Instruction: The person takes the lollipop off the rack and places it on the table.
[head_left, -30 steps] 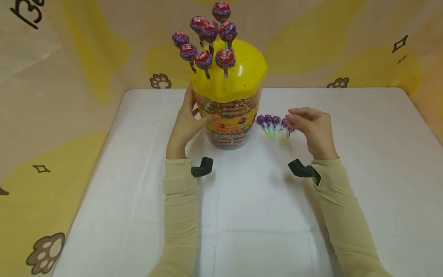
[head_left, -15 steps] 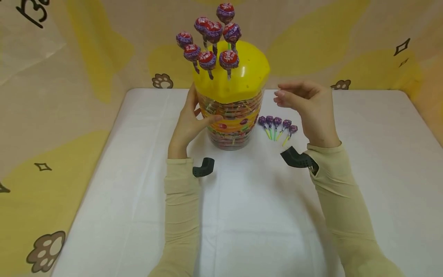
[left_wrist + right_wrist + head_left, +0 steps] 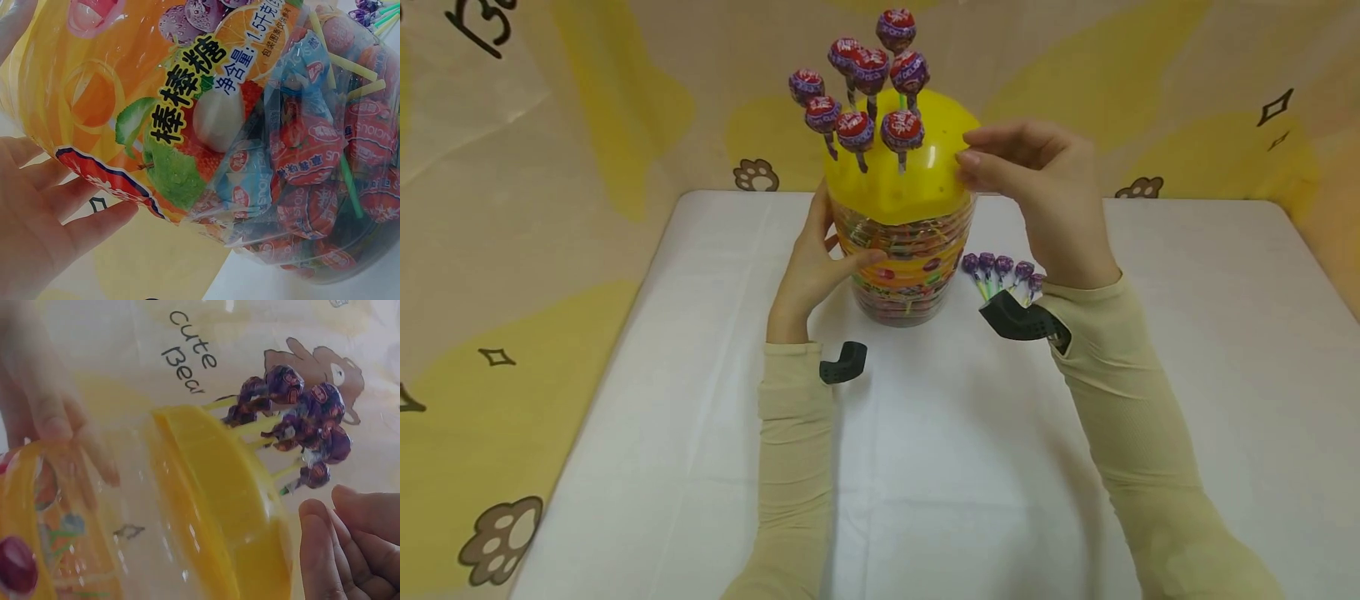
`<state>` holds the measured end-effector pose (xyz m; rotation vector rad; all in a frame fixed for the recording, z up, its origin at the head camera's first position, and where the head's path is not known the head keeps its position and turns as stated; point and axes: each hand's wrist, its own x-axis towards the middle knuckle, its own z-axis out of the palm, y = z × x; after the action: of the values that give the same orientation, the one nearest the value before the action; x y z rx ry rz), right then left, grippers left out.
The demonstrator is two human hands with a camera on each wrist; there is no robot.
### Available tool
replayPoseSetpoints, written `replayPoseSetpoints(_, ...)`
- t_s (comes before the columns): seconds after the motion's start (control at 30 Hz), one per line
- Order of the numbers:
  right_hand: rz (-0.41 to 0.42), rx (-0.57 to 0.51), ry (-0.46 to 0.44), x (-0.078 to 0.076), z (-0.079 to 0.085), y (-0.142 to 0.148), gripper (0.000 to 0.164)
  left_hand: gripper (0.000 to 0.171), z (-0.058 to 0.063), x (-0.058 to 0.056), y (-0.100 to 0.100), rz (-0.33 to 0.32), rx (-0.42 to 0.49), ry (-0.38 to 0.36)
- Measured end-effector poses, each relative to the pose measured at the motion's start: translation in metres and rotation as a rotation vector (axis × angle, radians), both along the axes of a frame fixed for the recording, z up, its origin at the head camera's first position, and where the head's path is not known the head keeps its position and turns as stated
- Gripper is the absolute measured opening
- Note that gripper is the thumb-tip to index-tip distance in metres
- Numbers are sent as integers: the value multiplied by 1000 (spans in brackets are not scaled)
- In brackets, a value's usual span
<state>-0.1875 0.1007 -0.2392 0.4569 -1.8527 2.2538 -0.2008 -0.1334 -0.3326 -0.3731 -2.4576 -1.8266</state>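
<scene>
A clear plastic jar point(image 3: 904, 287) of wrapped lollipops stands at the back of the table, topped by a yellow domed lid point(image 3: 943, 150). Several purple-and-red lollipops point(image 3: 870, 72) stick up from the lid, mostly on its left and front. My left hand point(image 3: 816, 271) grips the jar's left side, thumb across the front; the left wrist view shows the printed fruit label point(image 3: 181, 131) close up. My right hand point(image 3: 1052, 192) is raised at the lid's right side, thumb and fingers loosely bent. In the right wrist view no lollipop shows between its fingertips point(image 3: 314, 515).
Several small purple lollipops point(image 3: 987, 265) lie in a fan on the white tabletop point(image 3: 925, 442), right of the jar and partly behind the right wrist's black camera mount point(image 3: 1015, 317). A patterned yellow-and-cream cloth point(image 3: 1150, 92) hangs behind.
My right hand has risen from beside the loose lollipops and moved left to the lid. The left hand keeps its hold on the jar. The whole head view has shifted slightly.
</scene>
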Motion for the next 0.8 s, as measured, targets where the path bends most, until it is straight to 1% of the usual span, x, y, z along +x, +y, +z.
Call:
replayPoseSetpoints(0.13, -9, 2, 30, -4, 6, -9, 15, 99, 0, 0, 0, 3, -4, -6)
replayPoseSetpoints(0.37, -66, 81, 73, -11, 13, -24, 18, 99, -1, 0, 1, 3, -2, -20)
replayPoseSetpoints(0.57, -90, 119, 144, -15, 14, -33, 18, 99, -1, 0, 1, 2, -9, -10)
replayPoseSetpoints(0.6, -99, 136, 167, -15, 13, -34, 18, 99, -1, 0, 1, 2, -10, -9)
replayPoseSetpoints(0.63, -98, 133, 165, -16, 13, -35, 18, 99, -1, -1, 1, 2, -11, -6)
replayPoseSetpoints(0.7, -102, 160, 214, -16, 12, -37, 18, 98, -1, -1, 1, 0, -12, 1)
replayPoseSetpoints(0.8, -108, 186, 261, -16, 11, -39, 19, 98, -1, -1, 0, -2, -9, 6)
